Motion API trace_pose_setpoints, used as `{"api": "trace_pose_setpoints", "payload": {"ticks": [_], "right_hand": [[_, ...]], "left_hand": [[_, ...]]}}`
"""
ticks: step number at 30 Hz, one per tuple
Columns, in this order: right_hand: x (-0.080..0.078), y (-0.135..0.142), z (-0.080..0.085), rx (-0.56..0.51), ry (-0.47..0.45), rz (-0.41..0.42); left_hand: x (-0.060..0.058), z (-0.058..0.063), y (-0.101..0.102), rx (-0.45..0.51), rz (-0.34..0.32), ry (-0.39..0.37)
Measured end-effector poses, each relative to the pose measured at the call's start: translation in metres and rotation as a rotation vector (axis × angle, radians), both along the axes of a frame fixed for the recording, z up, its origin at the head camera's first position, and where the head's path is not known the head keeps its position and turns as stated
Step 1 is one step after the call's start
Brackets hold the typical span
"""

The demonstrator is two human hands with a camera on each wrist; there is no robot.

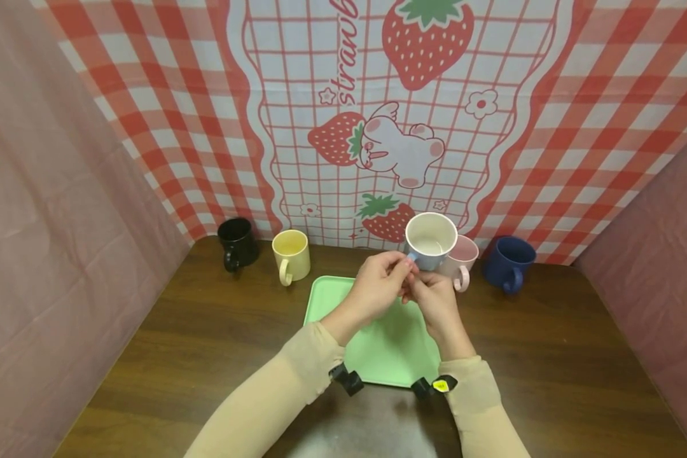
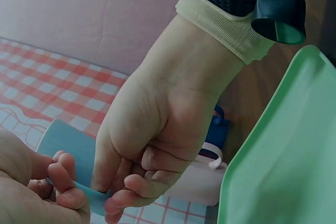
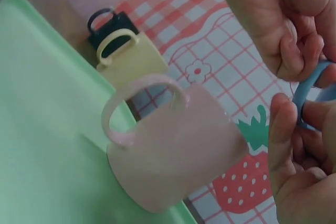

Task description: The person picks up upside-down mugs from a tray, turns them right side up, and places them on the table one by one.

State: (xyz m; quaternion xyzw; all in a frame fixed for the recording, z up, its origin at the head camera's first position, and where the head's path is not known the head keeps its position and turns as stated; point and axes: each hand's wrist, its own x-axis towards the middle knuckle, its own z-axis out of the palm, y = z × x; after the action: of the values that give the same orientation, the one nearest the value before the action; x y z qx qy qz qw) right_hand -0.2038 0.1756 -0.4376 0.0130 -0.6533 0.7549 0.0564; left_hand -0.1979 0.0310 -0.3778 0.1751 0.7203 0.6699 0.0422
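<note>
Both hands are together on the handle (image 2: 92,198) of a light blue mug (image 1: 432,238) with a white inside, raised above the table near the back. My left hand (image 1: 374,286) pinches the handle from the left, and my right hand (image 1: 437,302) grips it from the right. In the right wrist view, fingertips of both hands meet around the blue loop. The mug is upright, its opening visible in the head view. A pink mug (image 1: 464,254) stands behind it, partly hidden by the blue one. Below the hands lies a light green tray (image 1: 389,356).
A black mug (image 1: 238,242) and a yellow mug (image 1: 293,254) stand at the back left of the wooden table (image 1: 206,343). A dark blue mug (image 1: 508,261) stands at the back right. A checked strawberry cloth (image 1: 343,63) hangs behind, with pink curtains at both sides.
</note>
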Motion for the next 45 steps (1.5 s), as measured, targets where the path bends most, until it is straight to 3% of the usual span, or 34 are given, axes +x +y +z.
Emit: {"api": "trace_pose_setpoints", "payload": {"ticks": [7, 15, 18, 25, 29, 36, 45], "right_hand": [[-0.001, 0.007, -0.003, 0.203, 0.089, 0.125], [-0.001, 0.012, -0.007, 0.421, 0.125, 0.248], [-0.002, 0.012, -0.010, 0.475, 0.173, 0.223], [-0.005, 0.010, -0.010, 0.656, 0.341, 0.059], [-0.005, 0.008, -0.010, 0.725, 0.373, 0.019], [-0.004, 0.004, -0.014, 0.796, 0.379, 0.069], [-0.005, -0.001, -0.019, 0.814, 0.360, 0.107]], "left_hand": [[-0.003, -0.003, -0.007, 0.068, 0.006, 0.018], [-0.004, -0.004, -0.021, 0.133, 0.030, -0.043], [-0.007, -0.002, -0.027, 0.132, 0.050, -0.037], [-0.018, 0.008, -0.043, 0.155, 0.128, 0.002], [-0.023, 0.013, -0.054, 0.153, 0.175, 0.036], [-0.035, 0.007, -0.068, 0.174, 0.249, 0.049], [-0.046, -0.016, -0.078, 0.138, 0.343, -0.019]]}}
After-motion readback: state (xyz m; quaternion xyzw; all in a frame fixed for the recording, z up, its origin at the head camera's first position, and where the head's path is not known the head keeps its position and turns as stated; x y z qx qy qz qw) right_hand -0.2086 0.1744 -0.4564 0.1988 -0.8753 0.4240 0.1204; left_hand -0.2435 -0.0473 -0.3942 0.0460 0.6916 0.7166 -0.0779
